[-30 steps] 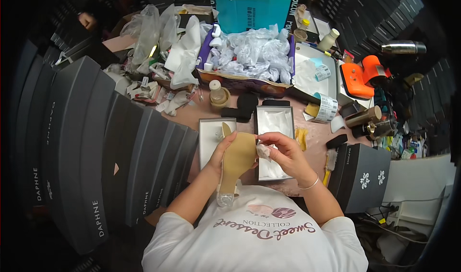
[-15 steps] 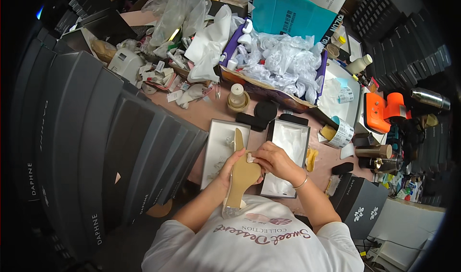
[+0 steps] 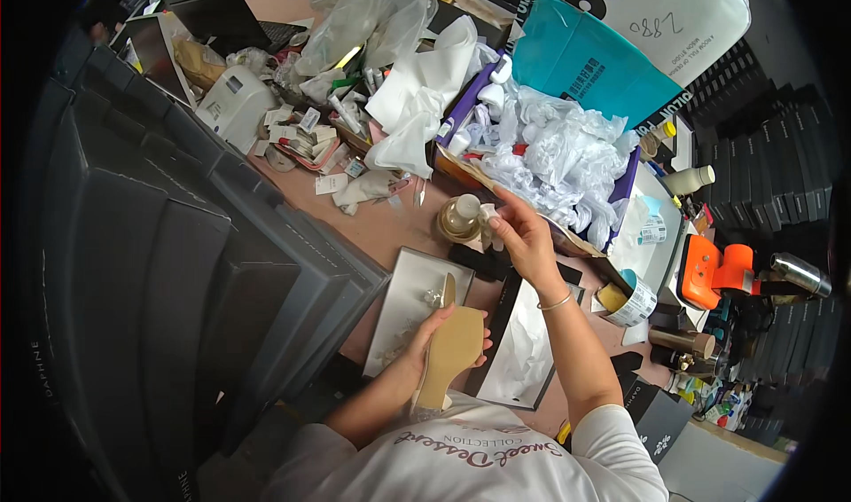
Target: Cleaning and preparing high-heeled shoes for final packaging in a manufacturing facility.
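Note:
A shoe (image 3: pixel 455 344) with a tan sole is in my left hand (image 3: pixel 424 341), its sole turned up and its narrow heel pointing away from me. Fingers of that hand wrap around its edge. Out over the table, my right hand (image 3: pixel 529 243) pinches a small white wad (image 3: pixel 489 223), perhaps tissue or cloth. Close beside the wad stands a clear bottle (image 3: pixel 463 211) with a pale top, in a round yellowish base. Under and beyond the shoe lies an open box (image 3: pixel 381 322) with crumpled clear wrapping. Another open box, dark-sided, holds white tissue paper (image 3: pixel 525 347).
Dark shoe boxes (image 3: pixel 257 298) are stacked high at my left. At the back, a purple-edged carton holds crumpled white plastic bags (image 3: pixel 567 138). Tags and papers (image 3: pixel 306 138) clutter the back left. An orange device (image 3: pixel 702 271) and label rolls (image 3: pixel 636 298) stand at right.
My right hand has left the sole and moved forward to the bottle with the white wad. The left hand and shoe have dropped slightly nearer me. The view has shifted and tilted.

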A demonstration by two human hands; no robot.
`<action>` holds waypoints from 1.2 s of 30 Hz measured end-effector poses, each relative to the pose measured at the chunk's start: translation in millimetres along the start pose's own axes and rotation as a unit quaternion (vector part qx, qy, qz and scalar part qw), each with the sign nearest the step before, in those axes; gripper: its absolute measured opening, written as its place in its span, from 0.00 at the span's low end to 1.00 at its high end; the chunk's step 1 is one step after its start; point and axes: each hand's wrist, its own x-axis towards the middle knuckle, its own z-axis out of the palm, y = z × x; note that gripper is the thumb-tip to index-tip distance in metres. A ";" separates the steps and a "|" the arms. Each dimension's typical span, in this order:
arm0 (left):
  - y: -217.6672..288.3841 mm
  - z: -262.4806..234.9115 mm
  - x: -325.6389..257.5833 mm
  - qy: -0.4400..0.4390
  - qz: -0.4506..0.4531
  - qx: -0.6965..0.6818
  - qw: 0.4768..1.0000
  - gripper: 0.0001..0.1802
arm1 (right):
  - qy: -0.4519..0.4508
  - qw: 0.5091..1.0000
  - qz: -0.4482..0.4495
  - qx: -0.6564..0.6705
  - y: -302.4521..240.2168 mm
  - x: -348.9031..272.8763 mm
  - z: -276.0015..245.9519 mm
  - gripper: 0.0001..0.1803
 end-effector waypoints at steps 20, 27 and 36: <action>-12.8 -0.2 -10.7 -0.024 0.043 -0.021 0.999 0.40 | -0.011 0.919 -0.212 -0.332 66.0 17.1 21.2 0.29; -20.5 9.2 -35.1 -0.006 0.106 -0.011 0.994 0.39 | 0.241 0.926 -0.182 -0.228 44.3 -18.2 -20.5 0.25; -30.5 15.1 -32.5 -0.032 0.105 0.032 0.993 0.40 | 0.363 0.794 0.081 0.481 88.6 -70.6 -22.2 0.13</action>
